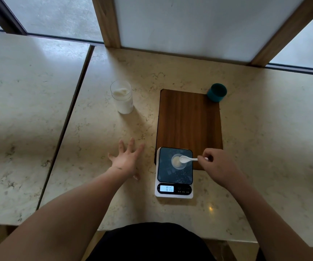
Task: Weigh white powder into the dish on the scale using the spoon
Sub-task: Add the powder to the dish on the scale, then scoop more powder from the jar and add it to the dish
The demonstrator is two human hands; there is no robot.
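A white kitchen scale [174,178] with a dark glass top and a lit display stands on the marble counter. A small clear dish [178,163] on it holds a heap of pale powder. My right hand [218,166] pinches the handle of a white spoon [186,159], whose bowl hangs over the dish's right rim. Left of the scale, my left hand [127,159] hovers over the counter with fingers spread and nothing in it. A clear jar [122,97] of white powder stands farther back on the left.
A dark wooden board [188,121] lies behind the scale, partly under it. A teal cup [217,92] sits at the board's far right corner. A seam [67,121] separates this counter from another on the left. Wooden posts and a window panel rise at the back.
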